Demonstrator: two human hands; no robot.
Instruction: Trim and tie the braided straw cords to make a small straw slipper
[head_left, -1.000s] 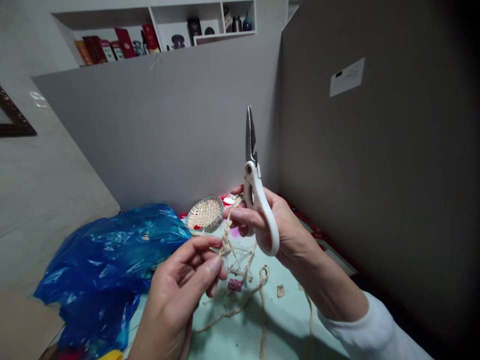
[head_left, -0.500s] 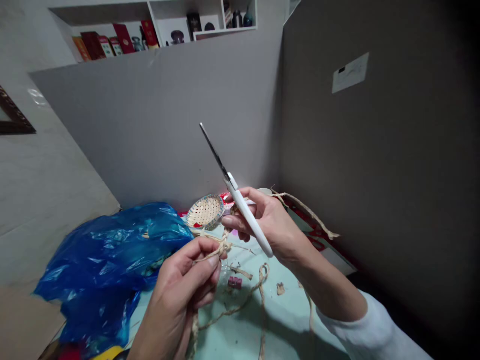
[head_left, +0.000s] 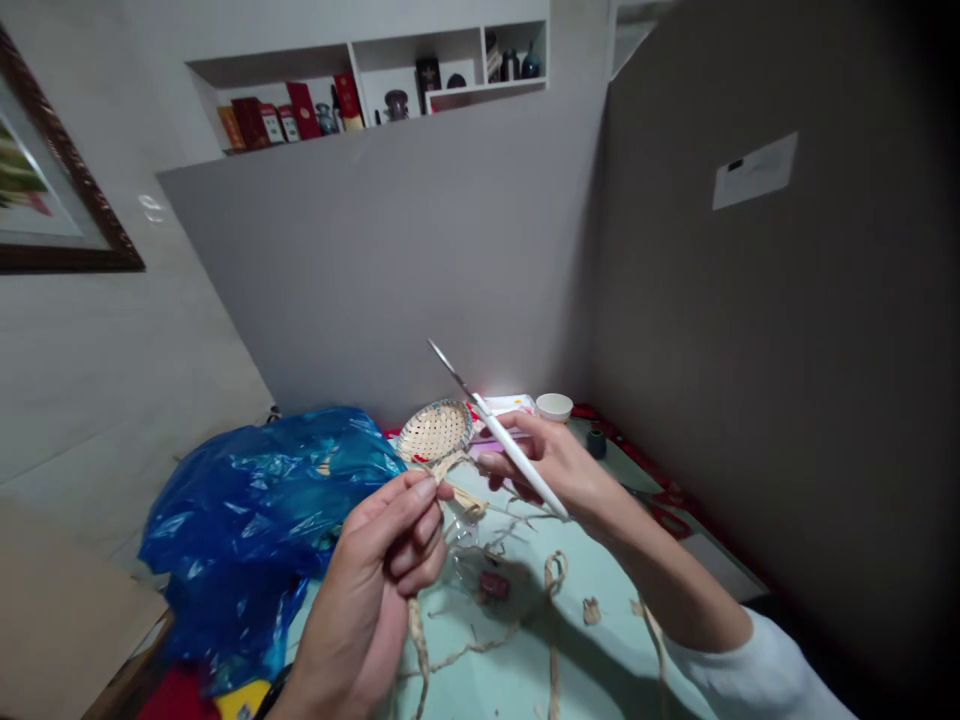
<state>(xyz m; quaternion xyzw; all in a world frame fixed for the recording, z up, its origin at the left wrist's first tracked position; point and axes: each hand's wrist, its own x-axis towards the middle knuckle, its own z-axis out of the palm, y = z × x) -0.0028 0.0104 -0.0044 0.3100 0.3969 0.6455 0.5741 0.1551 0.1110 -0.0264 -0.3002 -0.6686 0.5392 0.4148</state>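
Note:
My left hand (head_left: 394, 550) is closed, pinching a braided straw-coloured cord (head_left: 418, 635) between thumb and fingertips. A pale end of it sticks up past the fingertips, and the braid hangs down below the hand onto the table. White-handled scissors (head_left: 517, 450) rest in my right hand (head_left: 536, 460), blades together and pointing up and to the left. My right fingertips are close to the cord's upper end; whether they touch it I cannot tell. A small woven basket (head_left: 435, 430) stands behind both hands.
A blue plastic bag (head_left: 247, 520) bulges on the left. On the pale green table (head_left: 465, 690) lie a looped cord (head_left: 555, 575), a dark reddish piece (head_left: 493, 585) and fibre scraps. A white bowl (head_left: 554, 407) sits at the back. Grey panels (head_left: 420, 250) enclose the table.
The scissors have tipped lower, and my right hand has shifted. A long strand that stretched rightward behind my right hand no longer shows there. The whole view has swung slightly left and up.

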